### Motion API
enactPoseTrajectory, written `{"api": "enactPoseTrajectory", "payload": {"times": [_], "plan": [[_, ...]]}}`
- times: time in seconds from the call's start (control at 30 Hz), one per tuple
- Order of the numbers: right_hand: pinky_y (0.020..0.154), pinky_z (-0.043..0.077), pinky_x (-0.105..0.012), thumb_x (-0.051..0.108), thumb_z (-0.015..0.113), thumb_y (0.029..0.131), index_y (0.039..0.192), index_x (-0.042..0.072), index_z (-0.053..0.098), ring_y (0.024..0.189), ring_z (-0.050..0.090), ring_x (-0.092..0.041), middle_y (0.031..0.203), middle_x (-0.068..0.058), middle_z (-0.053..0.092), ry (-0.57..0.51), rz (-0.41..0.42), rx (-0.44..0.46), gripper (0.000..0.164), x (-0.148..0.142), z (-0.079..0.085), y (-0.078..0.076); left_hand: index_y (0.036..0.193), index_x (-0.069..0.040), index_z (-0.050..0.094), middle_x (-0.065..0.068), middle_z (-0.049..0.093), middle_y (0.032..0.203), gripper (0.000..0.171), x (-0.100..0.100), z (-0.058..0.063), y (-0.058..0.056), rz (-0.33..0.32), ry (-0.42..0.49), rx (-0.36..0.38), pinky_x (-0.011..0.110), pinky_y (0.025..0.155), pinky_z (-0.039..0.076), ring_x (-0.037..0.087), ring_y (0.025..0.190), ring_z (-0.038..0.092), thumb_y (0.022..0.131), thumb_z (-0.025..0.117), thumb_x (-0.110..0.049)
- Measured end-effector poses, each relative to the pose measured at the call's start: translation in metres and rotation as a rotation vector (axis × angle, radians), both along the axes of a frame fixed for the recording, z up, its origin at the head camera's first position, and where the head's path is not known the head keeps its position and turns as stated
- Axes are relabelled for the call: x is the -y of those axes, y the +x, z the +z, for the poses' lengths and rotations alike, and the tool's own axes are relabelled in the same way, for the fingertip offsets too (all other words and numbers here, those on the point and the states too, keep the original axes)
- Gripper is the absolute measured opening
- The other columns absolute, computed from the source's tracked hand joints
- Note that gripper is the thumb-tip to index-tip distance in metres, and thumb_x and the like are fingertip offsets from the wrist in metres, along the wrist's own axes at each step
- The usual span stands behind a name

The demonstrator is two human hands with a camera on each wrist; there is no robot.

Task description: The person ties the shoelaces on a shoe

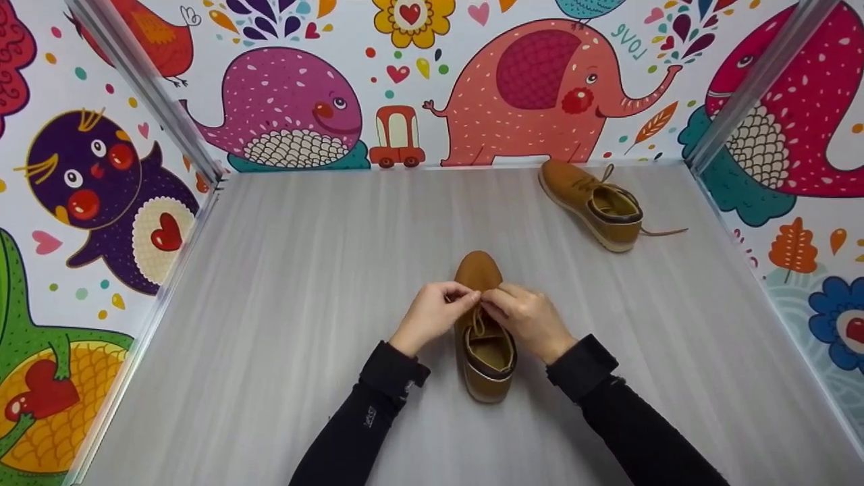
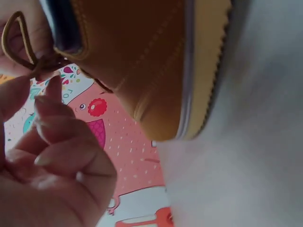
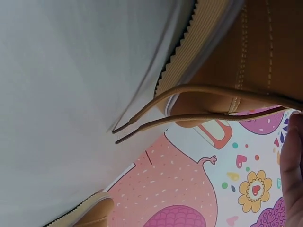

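A tan leather shoe (image 1: 487, 388) stands upright on the floor, its toe pointing away from me. Over its laced front, my left hand (image 1: 434, 314) pinches the shoelace (image 2: 27, 40) between thumb and fingertips. My right hand (image 1: 532, 317) meets it there from the other side, also pinching the lace. One loop of lace hangs toward the shoe opening in the head view. In the right wrist view two lace ends (image 3: 199, 88) trail along the shoe's side; most of the right hand is out of that frame. The fingertips partly hide the knot area.
A matching shoe (image 1: 587, 202) lies farther back on the right by the wall, one lace end (image 1: 665, 232) stretched out on the floor. Grey wood-look floor (image 1: 304, 270) surrounds both shoes. Walls with cartoon animals (image 1: 533, 94) enclose the floor on three visible sides, with metal strips at the corners.
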State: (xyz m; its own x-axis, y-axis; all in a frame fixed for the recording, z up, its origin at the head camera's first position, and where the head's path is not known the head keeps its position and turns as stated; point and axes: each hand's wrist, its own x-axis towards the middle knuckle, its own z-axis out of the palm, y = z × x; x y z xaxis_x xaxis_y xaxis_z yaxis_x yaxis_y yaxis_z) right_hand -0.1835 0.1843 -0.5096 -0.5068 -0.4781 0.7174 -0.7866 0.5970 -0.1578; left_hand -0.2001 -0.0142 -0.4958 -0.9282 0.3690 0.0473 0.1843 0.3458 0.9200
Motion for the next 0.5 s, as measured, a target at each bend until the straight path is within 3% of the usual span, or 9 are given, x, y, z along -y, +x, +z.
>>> {"api": "enactPoseTrajectory", "payload": {"times": [0.13,0.4,0.5], "plan": [[0.056,0.051,-0.026,0.009,0.073,0.091,0.090,0.006,0.072,0.062,0.057,-0.014,0.079,-0.002,0.061,0.033,0.019,-0.055,0.003,-0.0015,0.0000,-0.0006,0.098,-0.006,0.077,-0.001,0.071,0.088,0.017,0.0031,-0.0004,-0.0019,-0.040,0.035,0.099,0.026,0.068,0.047,0.011,0.078,0.059,0.095,0.070,-0.022],[0.061,0.052,-0.026,0.006,0.080,0.082,0.092,0.008,0.073,0.068,0.061,-0.014,0.084,-0.001,0.065,0.045,0.061,-0.077,0.012,-0.0035,0.0029,-0.0008,0.099,-0.001,0.075,0.003,0.071,0.093,0.017,0.0087,-0.0008,-0.0034,-0.090,0.078,0.217,0.024,0.069,0.048,0.011,0.081,0.060,0.092,0.071,-0.016],[0.062,0.053,-0.026,0.003,0.081,0.081,0.093,0.007,0.073,0.069,0.061,-0.015,0.085,-0.001,0.065,0.027,0.071,-0.067,0.014,-0.0039,0.0025,-0.0005,0.099,0.001,0.073,0.001,0.068,0.087,0.015,0.0099,-0.0026,-0.0035,-0.094,0.121,0.273,0.023,0.065,0.045,0.010,0.075,0.057,0.093,0.068,-0.012]]}}
